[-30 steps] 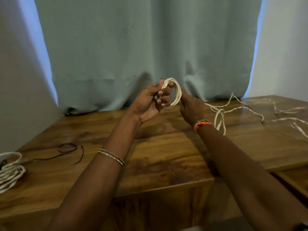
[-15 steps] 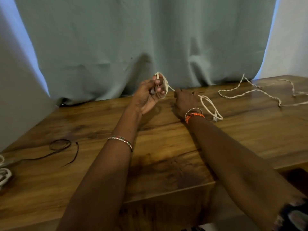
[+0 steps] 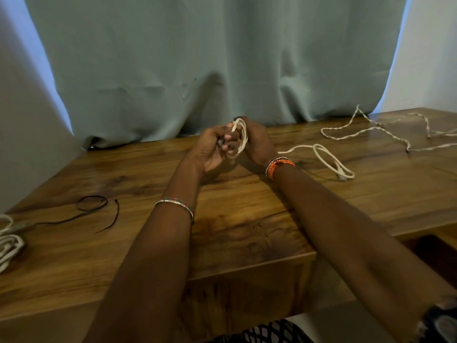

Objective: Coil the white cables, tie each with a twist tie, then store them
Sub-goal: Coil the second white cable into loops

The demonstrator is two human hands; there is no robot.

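A white cable coil (image 3: 241, 138) is held up above the wooden table (image 3: 247, 214), between both hands. My left hand (image 3: 212, 149) grips its loops with fingers curled through them. My right hand (image 3: 257, 142) closes on the coil's far side. The cable's loose tail (image 3: 329, 160) runs right from the hands and lies in a loop on the table. A twisted white cable (image 3: 371, 131) sprawls uncoiled at the far right. Black twist ties (image 3: 92, 203) lie at the left. Another white coiled cable (image 3: 10, 246) sits at the left edge, partly cut off.
A pale green curtain (image 3: 210, 58) hangs behind the table's back edge. The table's front edge steps down at the right, where a darker recess (image 3: 430, 251) shows.
My right hand has come back to the coil beside my left hand, adding a loop. The coil sits lower than one second ago. The tail on the table has drawn shorter.
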